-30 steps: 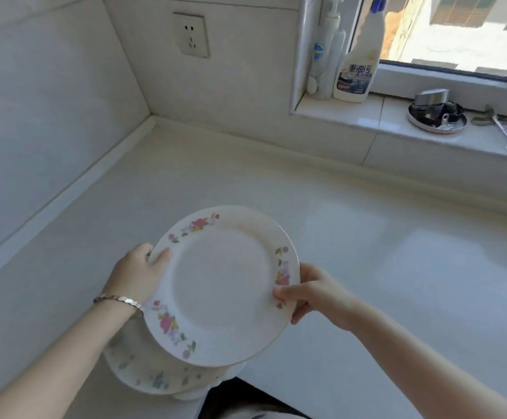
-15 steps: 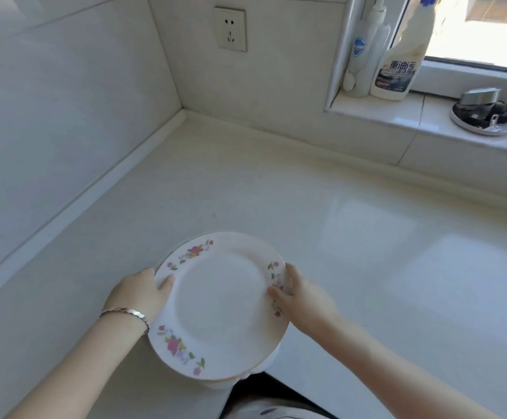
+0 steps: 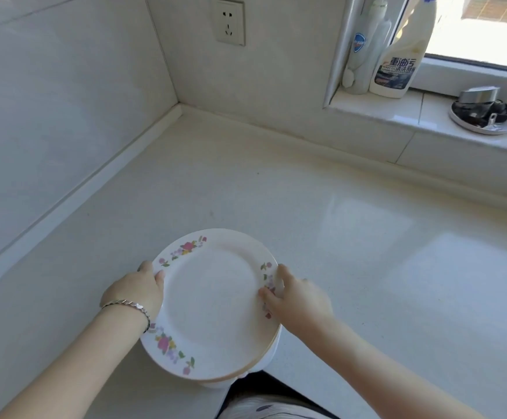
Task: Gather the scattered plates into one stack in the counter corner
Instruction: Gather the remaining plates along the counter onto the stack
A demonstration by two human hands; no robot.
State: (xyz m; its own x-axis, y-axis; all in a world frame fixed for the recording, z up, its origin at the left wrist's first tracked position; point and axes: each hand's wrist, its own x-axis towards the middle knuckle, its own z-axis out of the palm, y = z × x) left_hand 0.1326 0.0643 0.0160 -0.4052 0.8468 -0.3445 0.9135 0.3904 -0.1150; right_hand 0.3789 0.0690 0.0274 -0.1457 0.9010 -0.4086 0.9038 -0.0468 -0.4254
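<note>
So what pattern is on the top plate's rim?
Pink and purple flower sprays with green leaves on the white top plate, clearest in the head view.

i see a white plate [image 3: 213, 300] rimmed with pink and purple flowers and green leaves, on a glossy cream counter [image 3: 367, 237].

I see bright daylight pouring in from the window [image 3: 485, 28] at the upper right of the frame, blown out to white. It throws pale glare patches across the tabletop [image 3: 367, 237] at right. Shadows are soft. Wall lines bow near the edges; the right hand [image 3: 299, 299] is slightly motion-blurred.
</note>
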